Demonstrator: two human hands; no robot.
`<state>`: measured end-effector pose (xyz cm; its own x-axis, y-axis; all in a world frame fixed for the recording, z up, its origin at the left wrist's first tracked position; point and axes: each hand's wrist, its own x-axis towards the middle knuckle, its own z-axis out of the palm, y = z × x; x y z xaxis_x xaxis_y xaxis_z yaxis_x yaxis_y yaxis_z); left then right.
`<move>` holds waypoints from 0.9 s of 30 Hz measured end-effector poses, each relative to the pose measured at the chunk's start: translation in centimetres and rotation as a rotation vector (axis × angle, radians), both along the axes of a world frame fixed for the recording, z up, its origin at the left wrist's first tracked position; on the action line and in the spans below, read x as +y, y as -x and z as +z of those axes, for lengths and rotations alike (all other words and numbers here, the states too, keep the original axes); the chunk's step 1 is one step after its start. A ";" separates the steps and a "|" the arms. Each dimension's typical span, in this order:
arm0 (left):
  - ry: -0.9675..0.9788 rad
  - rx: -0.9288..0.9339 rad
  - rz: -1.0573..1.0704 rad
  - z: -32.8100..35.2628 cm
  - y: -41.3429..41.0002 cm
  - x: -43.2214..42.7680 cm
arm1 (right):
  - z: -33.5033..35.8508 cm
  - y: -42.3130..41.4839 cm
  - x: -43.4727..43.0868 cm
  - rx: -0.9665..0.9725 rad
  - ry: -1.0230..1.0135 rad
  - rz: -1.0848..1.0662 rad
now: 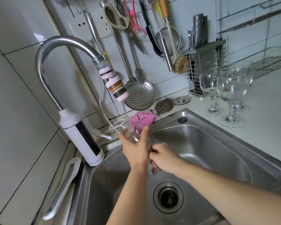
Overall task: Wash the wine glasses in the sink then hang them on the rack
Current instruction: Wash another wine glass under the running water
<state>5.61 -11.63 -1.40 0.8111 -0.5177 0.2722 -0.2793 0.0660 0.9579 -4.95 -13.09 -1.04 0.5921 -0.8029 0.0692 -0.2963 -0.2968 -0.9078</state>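
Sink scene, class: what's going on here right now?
A person is rinsing a wine glass under the running tap, over the sink. The left hand grips the bowl, and the right hand holds lower down, around the stem. Three more glasses stand upright on the counter to the right.

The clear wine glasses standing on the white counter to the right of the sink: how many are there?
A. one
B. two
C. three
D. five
C: three clear wine glasses stand upright on the white counter, at and, apart from the one held under the water in the steel sink.
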 end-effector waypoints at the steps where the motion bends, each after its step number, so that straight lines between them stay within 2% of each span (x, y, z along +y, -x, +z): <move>1: 0.004 0.002 0.000 0.1 0.1 0.0 | 0.0 0.0 0.0 -0.005 -0.006 0.003; 5: 0.108 0.094 0.037 0.3 -0.1 -0.1 | -0.5 -0.2 -0.1 -0.041 -0.018 -0.009; 7: 0.125 0.127 -0.035 0.3 -0.3 0.2 | -0.5 -0.2 -0.1 -0.079 -0.045 0.013; 10: 0.047 0.045 -0.136 0.3 -0.1 0.4 | -0.5 -0.2 -0.1 -0.141 -0.154 0.044; 12: 0.053 -0.002 -0.102 0.4 0.1 0.4 | -0.6 -0.3 -0.3 -0.107 -0.117 0.035; 15: 0.107 0.069 0.007 0.3 0.1 0.1 | -0.9 -0.5 0.0 -0.025 -0.041 0.040; 18: 0.114 0.130 -0.018 0.2 0.0 0.4 | -0.9 -0.6 0.2 -0.025 -0.031 0.035; 22: 0.064 -0.069 -0.077 0.3 0.1 0.6 | -0.4 -0.1 0.0 -0.153 -0.156 0.070; 27: 0.162 0.037 -0.061 0.7 0.0 0.7 | -0.3 -0.1 0.2 -0.221 -0.247 0.139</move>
